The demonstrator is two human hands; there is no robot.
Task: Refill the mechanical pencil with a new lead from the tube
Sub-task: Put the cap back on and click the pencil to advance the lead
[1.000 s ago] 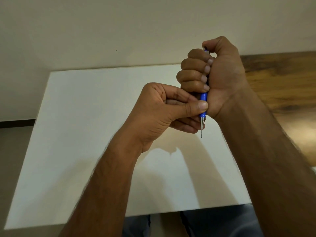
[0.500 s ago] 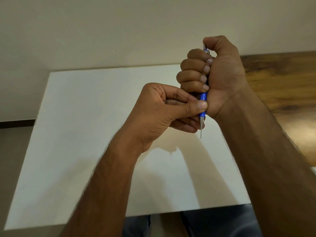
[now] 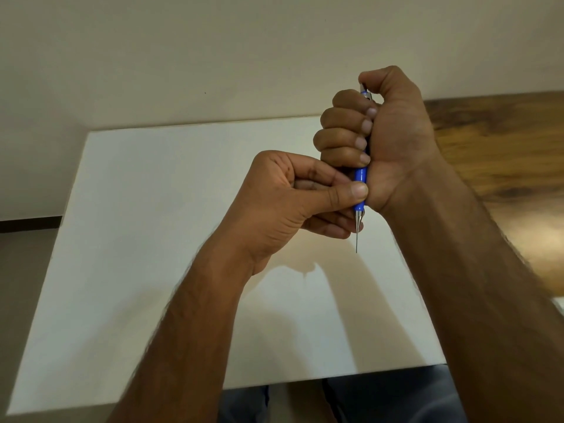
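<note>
A blue mechanical pencil (image 3: 360, 175) stands upright above the white table, its metal tip and a thin lead pointing down. My right hand (image 3: 381, 138) is wrapped in a fist around its barrel, with the thumb over the top end. My left hand (image 3: 293, 203) is curled just below and to the left, its thumb and fingers pinching the pencil's lower blue section near the metal cone. The lead tube is not in sight.
A white table top (image 3: 152, 239) spreads under both hands, its near edge close to my lap. A brown wooden surface (image 3: 500, 148) adjoins it on the right. A plain cream wall rises behind.
My right thumb has lifted a little off the pencil's top end, showing more of the cap. The hands and the pencil otherwise stay where they were.
</note>
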